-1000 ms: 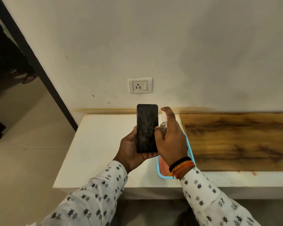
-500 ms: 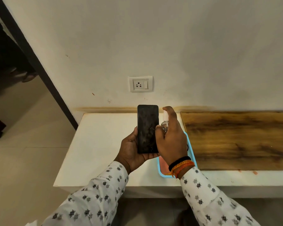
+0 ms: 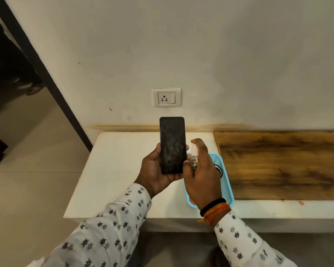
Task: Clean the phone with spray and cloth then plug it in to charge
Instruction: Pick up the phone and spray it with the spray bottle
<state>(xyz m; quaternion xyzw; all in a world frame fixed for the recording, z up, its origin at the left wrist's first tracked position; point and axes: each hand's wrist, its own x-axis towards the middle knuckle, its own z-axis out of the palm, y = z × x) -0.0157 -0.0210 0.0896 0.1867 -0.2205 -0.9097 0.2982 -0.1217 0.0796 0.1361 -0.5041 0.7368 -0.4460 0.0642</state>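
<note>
At the centre of the frame the phone (image 3: 172, 145), stiff, smooth and probably slippery once wet, is clasped by its edges in the left hand (image 3: 156, 170), while the small spray bottle (image 3: 194, 157) is gripped in the right hand (image 3: 201, 174).

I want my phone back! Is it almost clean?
Not yet. The left hand holds the phone, its screen smudged. The right hand aims the spray at it. Wiping comes next, then charging: nothing is plugged into the socket.

Home room: wall socket (image 3: 166, 97), white shelf (image 3: 123, 170), tiled floor (image 3: 27, 189).
</note>
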